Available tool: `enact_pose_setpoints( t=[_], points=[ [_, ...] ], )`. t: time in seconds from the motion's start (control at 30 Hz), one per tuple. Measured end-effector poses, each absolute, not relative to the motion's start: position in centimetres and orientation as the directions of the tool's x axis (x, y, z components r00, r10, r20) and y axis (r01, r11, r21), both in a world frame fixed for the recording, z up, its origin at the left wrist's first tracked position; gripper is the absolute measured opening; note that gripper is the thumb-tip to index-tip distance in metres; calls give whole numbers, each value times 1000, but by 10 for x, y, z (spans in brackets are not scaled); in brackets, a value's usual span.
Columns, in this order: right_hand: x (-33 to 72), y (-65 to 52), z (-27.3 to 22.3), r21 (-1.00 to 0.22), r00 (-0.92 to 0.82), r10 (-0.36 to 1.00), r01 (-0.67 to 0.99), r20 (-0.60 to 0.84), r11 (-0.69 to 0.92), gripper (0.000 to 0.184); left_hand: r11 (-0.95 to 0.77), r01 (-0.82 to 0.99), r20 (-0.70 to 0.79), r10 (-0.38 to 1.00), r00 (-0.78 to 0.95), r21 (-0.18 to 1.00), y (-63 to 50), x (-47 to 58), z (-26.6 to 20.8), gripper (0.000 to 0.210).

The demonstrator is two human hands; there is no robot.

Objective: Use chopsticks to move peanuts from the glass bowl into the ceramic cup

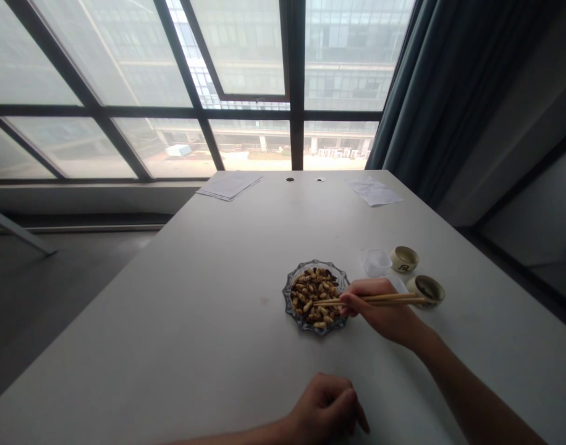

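Observation:
My right hand is closed around a pair of wooden chopsticks, held nearly level. Their tips reach in among the pale, peanut-like pieces and dark brown bits that fill a scalloped glass dish. The fingers are over the dish's right rim. Nearer to me, my left hand rests on the white table, its fingers loosely curled and no object visible in them. Whether the chopstick tips pinch a piece I cannot make out.
Right of the dish stand a clear plastic container, a second one partly behind my right hand, and two small ceramic cups, one farther and one nearer. Papers lie at the white table's far left, more sheets far right.

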State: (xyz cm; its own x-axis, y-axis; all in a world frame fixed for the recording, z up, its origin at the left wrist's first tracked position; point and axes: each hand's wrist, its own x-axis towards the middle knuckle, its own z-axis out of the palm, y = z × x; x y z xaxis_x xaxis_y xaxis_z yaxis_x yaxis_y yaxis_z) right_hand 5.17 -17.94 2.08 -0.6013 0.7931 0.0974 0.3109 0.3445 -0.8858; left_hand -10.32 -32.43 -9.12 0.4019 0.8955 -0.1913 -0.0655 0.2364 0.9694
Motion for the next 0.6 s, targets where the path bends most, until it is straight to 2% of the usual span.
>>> enact_pose_setpoints(
  t=[0.2,0.6],
  points=[
    [58,-179,32,-913,-600,798,295,53,281,34,219,-42,-184,896,403,975,-325,-104,-92,93],
    [38,-180,-1,-955,-602,799,234,7,184,36,209,-25,-181,895,408,978,-325,-104,-97,94]
  ],
)
